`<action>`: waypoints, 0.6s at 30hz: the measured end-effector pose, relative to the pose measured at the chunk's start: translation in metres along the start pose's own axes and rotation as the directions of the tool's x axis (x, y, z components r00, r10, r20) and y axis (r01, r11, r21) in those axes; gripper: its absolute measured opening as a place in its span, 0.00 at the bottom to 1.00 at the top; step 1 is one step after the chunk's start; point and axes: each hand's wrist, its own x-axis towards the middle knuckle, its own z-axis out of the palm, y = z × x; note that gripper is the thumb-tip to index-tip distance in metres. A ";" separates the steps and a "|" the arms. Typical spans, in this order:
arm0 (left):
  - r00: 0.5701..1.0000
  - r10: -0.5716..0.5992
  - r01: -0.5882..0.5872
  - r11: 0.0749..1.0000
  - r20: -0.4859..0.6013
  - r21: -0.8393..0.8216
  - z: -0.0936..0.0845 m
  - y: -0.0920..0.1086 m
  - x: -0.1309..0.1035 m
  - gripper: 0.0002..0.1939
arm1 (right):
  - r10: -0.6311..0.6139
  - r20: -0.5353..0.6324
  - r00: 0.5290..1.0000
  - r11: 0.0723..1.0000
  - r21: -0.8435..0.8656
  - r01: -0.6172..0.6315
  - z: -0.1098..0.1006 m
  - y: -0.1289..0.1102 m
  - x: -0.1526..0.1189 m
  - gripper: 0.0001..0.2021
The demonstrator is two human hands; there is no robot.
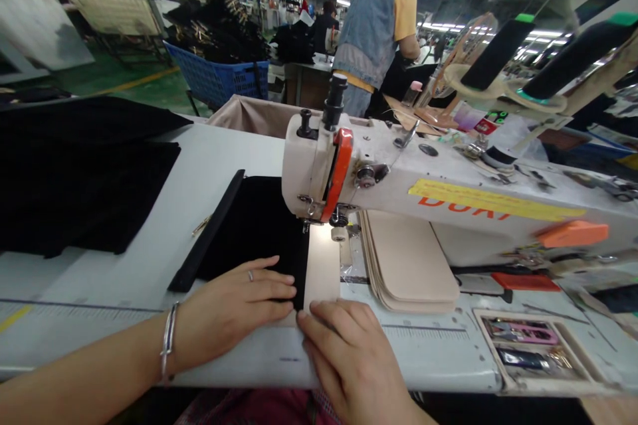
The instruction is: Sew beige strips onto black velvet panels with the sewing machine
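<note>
A black fabric panel (249, 226) lies under the head of a sewing machine (319, 166), its right edge meeting a beige strip (323, 265) below the presser foot. My left hand (239, 302) rests flat on the panel's near part, fingers stretched toward the seam, a ring and bracelet on it. At the near end of the strip is my right hand (349, 345), thumb and fingers drawn together at its edge; whether they pinch the strip or only press on it is partly hidden. Several rounded beige panels (409, 259) are stacked right of the needle.
Black fabric pieces (74, 172) cover the table's left side. Small tools fill a tray (538, 352) at front right. Black thread cones (498, 53) stand behind the machine. Beyond are a blue basket (219, 76) of black pieces and a person (371, 26) in a denim vest.
</note>
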 end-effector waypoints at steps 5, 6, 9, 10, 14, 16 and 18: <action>0.999 -0.005 0.002 0.998 0.044 0.070 -0.003 -0.021 0.011 0.15 | 0.070 0.078 0.994 0.997 0.009 -0.071 0.000 0.007 0.016 0.15; 0.999 -0.015 0.011 0.997 0.048 0.081 -0.004 -0.025 0.013 0.16 | 0.077 0.091 0.993 0.997 0.006 -0.078 0.000 0.009 0.020 0.15; 0.997 -0.038 0.030 0.993 0.072 0.114 -0.005 -0.037 0.019 0.17 | 0.088 0.108 0.990 0.996 -0.016 -0.086 -0.001 0.016 0.029 0.15; 0.996 -0.037 0.027 0.991 0.083 0.128 -0.004 -0.041 0.021 0.17 | 0.087 0.113 0.990 0.996 -0.026 -0.085 -0.001 0.018 0.032 0.15; 0.995 -0.016 -0.002 0.985 0.098 0.174 -0.003 -0.056 0.027 0.17 | 0.097 0.131 0.987 0.993 -0.077 -0.087 -0.001 0.028 0.044 0.18; 0.995 -0.042 0.024 0.984 0.096 0.176 -0.002 -0.063 0.031 0.16 | 0.104 0.135 0.985 0.990 -0.106 -0.090 -0.002 0.032 0.049 0.18; 0.993 -0.079 0.063 0.982 0.089 0.177 -0.001 -0.070 0.036 0.15 | 0.102 0.133 0.986 0.988 -0.132 -0.084 -0.002 0.036 0.055 0.19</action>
